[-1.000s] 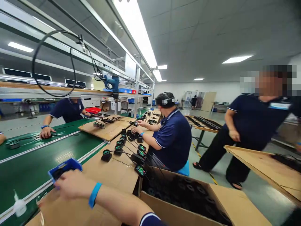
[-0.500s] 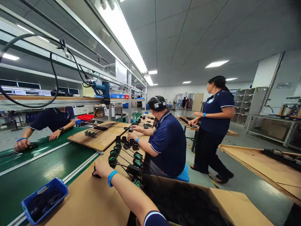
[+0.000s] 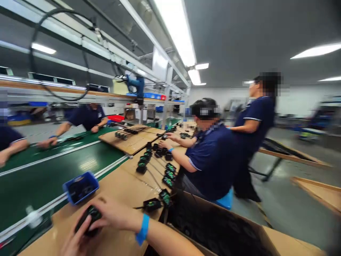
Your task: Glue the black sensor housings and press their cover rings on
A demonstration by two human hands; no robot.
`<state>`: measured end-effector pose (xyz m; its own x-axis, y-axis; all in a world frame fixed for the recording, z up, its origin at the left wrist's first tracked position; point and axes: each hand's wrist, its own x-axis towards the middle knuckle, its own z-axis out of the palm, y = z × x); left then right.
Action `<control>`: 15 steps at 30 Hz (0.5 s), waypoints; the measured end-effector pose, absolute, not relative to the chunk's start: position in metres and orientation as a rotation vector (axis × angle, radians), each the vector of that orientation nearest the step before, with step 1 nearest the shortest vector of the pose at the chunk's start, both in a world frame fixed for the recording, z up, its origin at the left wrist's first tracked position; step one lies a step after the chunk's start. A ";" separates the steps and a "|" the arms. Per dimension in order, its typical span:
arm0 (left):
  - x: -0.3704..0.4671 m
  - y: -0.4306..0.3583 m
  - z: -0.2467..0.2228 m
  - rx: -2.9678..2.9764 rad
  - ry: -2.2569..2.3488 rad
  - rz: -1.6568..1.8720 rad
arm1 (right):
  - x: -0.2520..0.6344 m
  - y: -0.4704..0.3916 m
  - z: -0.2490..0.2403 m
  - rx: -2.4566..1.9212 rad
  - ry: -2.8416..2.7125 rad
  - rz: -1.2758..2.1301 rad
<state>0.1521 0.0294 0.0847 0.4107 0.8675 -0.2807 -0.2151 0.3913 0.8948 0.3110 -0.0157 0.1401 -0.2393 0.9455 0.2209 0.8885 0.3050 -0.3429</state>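
At the lower left, my right hand [image 3: 113, 215], with a blue band on its wrist, grips a dark rounded black housing [image 3: 92, 218]. My left hand [image 3: 76, 238] comes up from the bottom edge and closes on the same piece from the other side. Blur hides its details. Just beyond my hands stands a blue bin [image 3: 81, 188] with dark parts inside. To the right lie black boxes with green circuit boards [image 3: 152, 204] and thin cables. Farther along are black cups [image 3: 142, 165] with green boards in them.
Brown board [image 3: 125, 185] covers the bench beside a green conveyor belt [image 3: 80, 160]. An open carton [image 3: 207, 224] of black parts stands at the right. A seated co-worker [image 3: 213, 153] works close by. A blue heat gun [image 3: 137, 87] hangs above.
My right hand has come back from the row of cups toward me, and my left hand has entered view. Both now hold the black housing. The camera view has turned left.
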 end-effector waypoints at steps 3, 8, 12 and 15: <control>0.119 0.024 0.090 0.798 0.822 0.880 | 0.323 -0.047 0.126 -1.644 -2.110 0.318; 0.060 0.013 0.096 0.876 0.862 0.962 | 0.352 -0.078 0.086 -1.770 -2.047 0.467; 0.026 0.002 0.099 0.972 0.897 0.909 | 0.337 -0.093 0.068 -1.635 -2.165 0.623; 0.009 -0.003 0.102 0.985 0.919 0.873 | 0.323 -0.090 0.069 -1.600 -2.183 0.687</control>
